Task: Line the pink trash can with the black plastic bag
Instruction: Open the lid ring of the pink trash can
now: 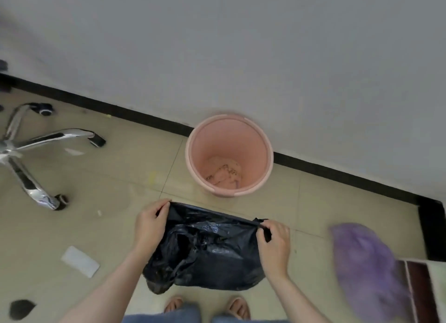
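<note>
The pink trash can (259, 139) stands upright on the tiled floor against the wall, with some crumpled scraps at its bottom. In front of it hangs the black plastic bag (207, 250), its top edge stretched taut between my hands. My left hand (150, 223) pinches the bag's left top corner. My right hand (275, 240) grips the right top corner. The bag hangs a little short of the can, its mouth closed flat and its lower part crumpled.
A chrome chair base (31, 151) with castors sits at the left. A white paper scrap (79, 264) lies on the floor. A purple plastic bag (364, 267) lies at the right beside a striped mat (420, 289). My feet in sandals (205, 307) show below.
</note>
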Motion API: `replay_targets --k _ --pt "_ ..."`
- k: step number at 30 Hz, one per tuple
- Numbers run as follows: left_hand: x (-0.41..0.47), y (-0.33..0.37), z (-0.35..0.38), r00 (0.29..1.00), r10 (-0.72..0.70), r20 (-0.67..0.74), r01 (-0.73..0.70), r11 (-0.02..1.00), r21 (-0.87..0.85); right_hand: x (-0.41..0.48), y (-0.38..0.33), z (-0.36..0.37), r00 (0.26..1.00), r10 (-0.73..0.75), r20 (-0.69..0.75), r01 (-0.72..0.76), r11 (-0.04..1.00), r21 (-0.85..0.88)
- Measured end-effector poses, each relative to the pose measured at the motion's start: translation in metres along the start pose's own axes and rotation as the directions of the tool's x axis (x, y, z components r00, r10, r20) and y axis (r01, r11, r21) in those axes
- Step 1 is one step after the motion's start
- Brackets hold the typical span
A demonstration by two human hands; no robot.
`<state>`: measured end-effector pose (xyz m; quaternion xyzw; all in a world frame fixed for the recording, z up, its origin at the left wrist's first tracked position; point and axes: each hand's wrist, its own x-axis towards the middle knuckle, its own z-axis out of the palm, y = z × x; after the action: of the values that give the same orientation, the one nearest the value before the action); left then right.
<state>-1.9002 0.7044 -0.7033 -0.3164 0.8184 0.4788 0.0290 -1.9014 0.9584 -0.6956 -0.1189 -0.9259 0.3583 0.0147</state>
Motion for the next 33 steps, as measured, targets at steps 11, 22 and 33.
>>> replay_targets --k 11,22,33 --pt "0.091 -0.063 0.097 0.962 0.262 0.072 -0.263 0.834 0.485 0.074 0.083 0.119 0.995 -0.078 0.069 0.088 0.984 -0.156" --pt "0.078 -0.029 0.102 0.821 0.481 0.307 -0.561 0.584 0.586 0.099 0.015 0.105 0.769 -0.532 0.354 0.63 0.724 -0.281" --pt "0.066 -0.018 0.117 0.882 0.318 0.348 -0.465 0.705 0.535 0.098 0.008 0.11 0.782 -0.507 0.363 0.601 0.768 -0.221"
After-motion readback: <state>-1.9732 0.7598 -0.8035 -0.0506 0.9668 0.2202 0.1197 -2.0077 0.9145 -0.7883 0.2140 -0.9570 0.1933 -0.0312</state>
